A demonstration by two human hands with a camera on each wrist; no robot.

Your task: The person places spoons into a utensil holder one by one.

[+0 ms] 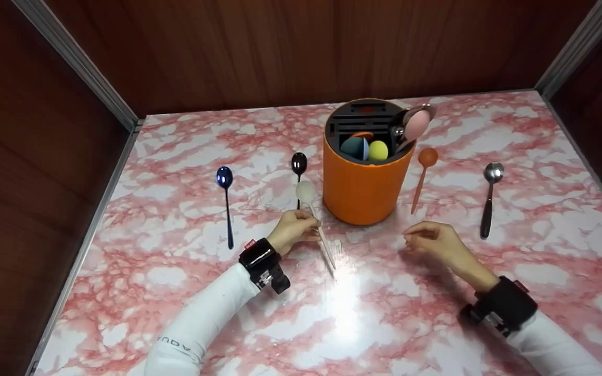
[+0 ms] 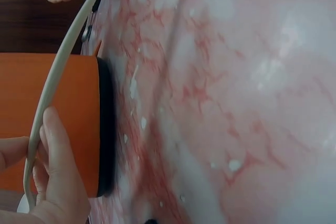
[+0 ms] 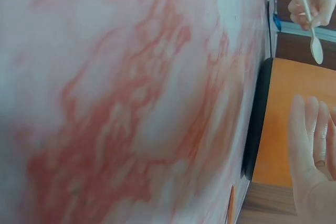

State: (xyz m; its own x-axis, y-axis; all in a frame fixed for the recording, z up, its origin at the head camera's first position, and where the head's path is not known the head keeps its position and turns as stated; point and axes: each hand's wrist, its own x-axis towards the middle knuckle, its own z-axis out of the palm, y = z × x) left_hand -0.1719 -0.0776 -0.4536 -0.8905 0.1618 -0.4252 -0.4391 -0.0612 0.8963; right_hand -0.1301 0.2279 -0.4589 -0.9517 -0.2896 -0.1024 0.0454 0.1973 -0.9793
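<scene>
A cream-coloured spoon (image 1: 324, 241) is held above the pink-and-white marbled worktop (image 1: 384, 324), in front of and slightly left of an orange cylindrical utensil holder (image 1: 365, 190). The person's left hand (image 1: 294, 230) has it pinched between thumb and fingers, the grip closed on the upper handle just below the bowl. The bowl sticks out past the grip, near the holder's left side, while most of the handle slants down from the fingers toward the person. The right hand (image 1: 439, 243), in front of and to the right of the holder, has nothing in its grip; its fingers are loosely extended. To the left of the holder lie a dark spoon (image 1: 299, 163), nearest to it, and a metallic blue spoon (image 1: 224, 177) farther out; to its right lie an orange spoon (image 1: 426, 159), close by, then a silver spoon with a black handle (image 1: 486, 215). The cream spoon and the left hand hide part of the dark spoon's handle. In the left wrist view the cream bowl is mostly cut off at the lower left corner; in the right wrist view the handle runs out at the top edge. Inside the holder, a pink spoon (image 1: 417, 125) overlaps a dark-handled utensil that is hard to identify, and the teal and yellow-green rounded heads have their lower parts hidden.
</scene>
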